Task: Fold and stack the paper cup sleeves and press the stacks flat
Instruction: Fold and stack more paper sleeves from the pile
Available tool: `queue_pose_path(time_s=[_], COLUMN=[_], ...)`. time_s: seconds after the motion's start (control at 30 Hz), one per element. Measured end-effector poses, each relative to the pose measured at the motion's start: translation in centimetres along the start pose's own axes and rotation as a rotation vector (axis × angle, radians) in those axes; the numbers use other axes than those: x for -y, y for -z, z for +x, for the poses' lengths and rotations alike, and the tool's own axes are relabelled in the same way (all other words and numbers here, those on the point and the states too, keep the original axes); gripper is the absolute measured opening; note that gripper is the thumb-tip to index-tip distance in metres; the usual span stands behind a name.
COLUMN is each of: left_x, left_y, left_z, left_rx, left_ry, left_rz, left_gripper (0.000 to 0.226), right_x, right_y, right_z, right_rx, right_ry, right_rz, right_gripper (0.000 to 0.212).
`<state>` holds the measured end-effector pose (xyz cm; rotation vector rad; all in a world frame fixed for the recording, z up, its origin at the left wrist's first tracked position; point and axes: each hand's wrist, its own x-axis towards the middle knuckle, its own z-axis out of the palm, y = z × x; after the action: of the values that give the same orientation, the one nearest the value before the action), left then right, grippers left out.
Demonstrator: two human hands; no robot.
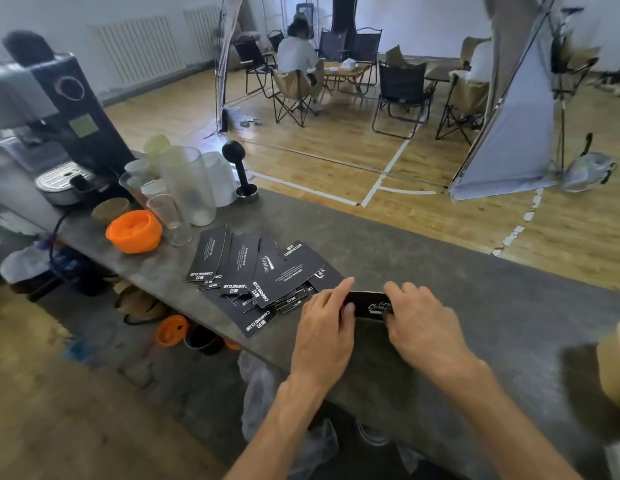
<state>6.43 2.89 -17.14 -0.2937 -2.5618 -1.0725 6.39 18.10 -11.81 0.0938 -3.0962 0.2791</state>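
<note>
A loose pile of several flat black cup sleeves [263,271] with white lettering lies spread on the grey counter [474,296]. Just right of the pile, both hands hold one black sleeve [369,304] over the counter. My left hand [327,327] grips its left end, index finger stretched along the top edge and thumb on the front. My right hand [421,327] grips the right end, with its fingers curled over the top edge. The sleeve's lower edge is hidden behind my hands.
Left of the pile stand an orange lid [133,232], clear plastic cups [187,185], a black tamper [241,174] and a coffee machine [59,109]. A brown paper cup [616,368] sits at the right edge. Beyond the counter are folding chairs and a seated person.
</note>
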Motion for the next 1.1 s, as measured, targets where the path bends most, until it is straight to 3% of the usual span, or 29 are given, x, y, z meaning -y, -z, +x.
queue_pose_path(time_s=[0.1,0.17,0.23,0.33,0.43,0.5,0.57,0.67,0.8,1.1], left_x=[0.2,0.7,1.6,3.2,4.1,3.9,2.8,1.3,0.4,1.5], left_y=[0.4,1.4,2.9,5.2,6.1,6.4,6.5,6.4,6.1,5.2], left_z=[0.2,0.7,1.3,2.4,2.8,2.6,1.9,0.5,-0.6,-0.9], left_rx=[-0.167,-0.362,-0.440,-0.273,-0.125,-0.180,-0.255,-0.262,-0.293,-0.191], left_ry=[0.031,0.176,0.341,0.481,0.549,0.523,0.434,0.329,0.241,0.362], left_rz=[-0.010,0.033,0.159,0.334,0.357,0.240,0.072,-0.057,-0.216,-0.465], left_gripper=[0.031,0.029,0.039,0.065,0.070,0.061,0.037,0.019,0.034,0.049], right_x=[-0.2,-0.3,-0.3,-0.4,-0.4,-0.4,-0.4,-0.4,-0.5,-0.5], right_y=[-0.3,-0.2,-0.2,-0.1,-0.1,-0.1,-0.2,-0.2,-0.4,-0.3], right_z=[-0.2,-0.4,-0.6,-0.4,-0.4,-0.4,-0.4,-0.3,-0.3,-0.1], right_rx=[-0.030,-0.035,-0.030,-0.029,-0.023,-0.021,-0.020,-0.021,-0.015,-0.002], right_ry=[0.015,0.025,0.037,0.040,0.034,0.032,0.030,0.023,0.017,0.021], right_rz=[-0.004,0.001,0.006,0.028,0.038,0.043,0.044,0.042,0.046,0.058], right_gripper=[0.014,0.012,0.011,0.012,0.012,0.011,0.011,0.011,0.011,0.011])
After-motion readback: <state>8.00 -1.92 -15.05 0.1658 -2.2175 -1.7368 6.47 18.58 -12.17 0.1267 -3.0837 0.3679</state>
